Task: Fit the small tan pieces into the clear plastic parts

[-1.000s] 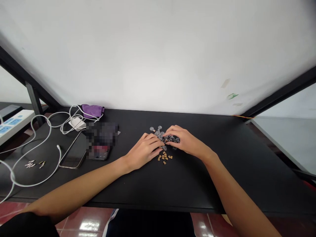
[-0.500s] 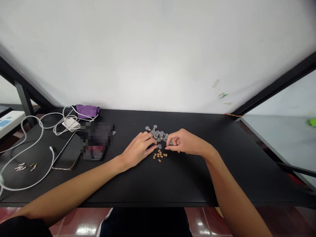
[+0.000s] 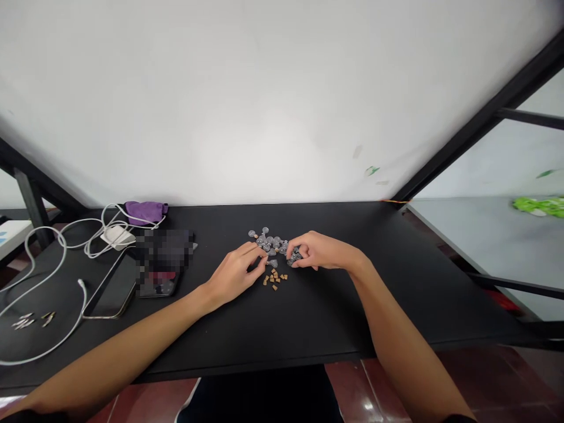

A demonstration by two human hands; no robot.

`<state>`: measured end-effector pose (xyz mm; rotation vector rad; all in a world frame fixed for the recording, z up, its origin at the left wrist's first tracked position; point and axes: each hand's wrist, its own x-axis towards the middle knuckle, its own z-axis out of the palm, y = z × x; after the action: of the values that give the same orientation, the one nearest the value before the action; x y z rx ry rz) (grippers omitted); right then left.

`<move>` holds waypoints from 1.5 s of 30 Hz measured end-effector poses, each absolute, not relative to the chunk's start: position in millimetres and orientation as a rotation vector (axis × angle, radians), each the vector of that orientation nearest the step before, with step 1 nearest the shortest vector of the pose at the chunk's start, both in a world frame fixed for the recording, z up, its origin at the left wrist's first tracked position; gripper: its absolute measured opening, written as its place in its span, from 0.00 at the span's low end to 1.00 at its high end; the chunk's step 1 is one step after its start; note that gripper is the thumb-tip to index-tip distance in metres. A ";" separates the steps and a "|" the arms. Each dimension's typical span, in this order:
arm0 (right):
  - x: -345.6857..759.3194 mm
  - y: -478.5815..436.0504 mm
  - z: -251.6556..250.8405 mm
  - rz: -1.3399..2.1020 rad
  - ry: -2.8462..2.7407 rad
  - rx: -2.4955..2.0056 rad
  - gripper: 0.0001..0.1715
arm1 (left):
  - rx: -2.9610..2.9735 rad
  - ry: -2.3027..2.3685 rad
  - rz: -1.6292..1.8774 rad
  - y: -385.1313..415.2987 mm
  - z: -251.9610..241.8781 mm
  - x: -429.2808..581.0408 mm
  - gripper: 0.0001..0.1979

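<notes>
My left hand rests on the black table, its thumb and forefinger pinched at one end of a small clear plastic piece. My right hand is curled, palm down, with thumb and forefinger around clear plastic pieces at the right of the pile. That pile of clear pieces, with round discs like suction cups, lies between and just beyond my hands. On the near side, several small tan blocks are scattered. My right fingers partly hide what they touch.
At the left lie a phone, a second dark device partly blurred, a white cable with a charger, and a purple cloth. Small metallic bits lie near the left edge. A white wall rises behind the table.
The view has shifted a little. My right thumb and forefinger have moved off the lone clear piece and spread around clear pieces at the pile's right side. My left hand stays at its piece.
</notes>
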<state>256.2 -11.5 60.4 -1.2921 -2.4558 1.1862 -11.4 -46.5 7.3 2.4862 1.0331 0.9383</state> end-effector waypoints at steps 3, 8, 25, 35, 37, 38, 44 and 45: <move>250.5 -13.0 60.8 1.199 -2.436 -1.251 0.10 | 2.490 0.992 0.953 -46.8 7.9 -11.2 0.08; 232.6 -19.2 58.2 1.260 -2.224 -1.112 0.17 | 2.652 0.829 0.986 -46.8 4.3 -11.2 0.11; 249.8 -12.7 62.0 1.472 -2.437 -1.179 0.17 | 2.190 0.952 1.413 -36.5 3.6 -13.1 0.08; 239.5 -11.4 51.7 1.484 -2.497 -1.144 0.13 | 2.212 0.928 1.453 -40.2 8.1 -13.1 0.08; 239.2 -12.0 53.3 1.432 -2.434 -1.127 0.14 | 2.220 0.915 1.455 -40.1 7.6 -13.5 0.08; 238.8 -12.7 54.8 1.405 -2.380 -1.114 0.14 | 2.219 0.910 1.452 -39.9 7.1 -13.6 0.08; 227.6 -18.4 57.8 1.253 -1.988 -0.969 0.15 | 2.222 0.836 1.462 -39.2 4.0 -13.0 0.09; 224.6 -18.9 56.2 1.253 -1.963 -0.948 0.15 | 2.227 0.820 1.458 -39.3 3.9 -13.0 0.09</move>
<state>224.6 -18.9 56.2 -0.9476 -1.9627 1.2535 -13.0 -39.3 3.9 2.2268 0.8200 1.4584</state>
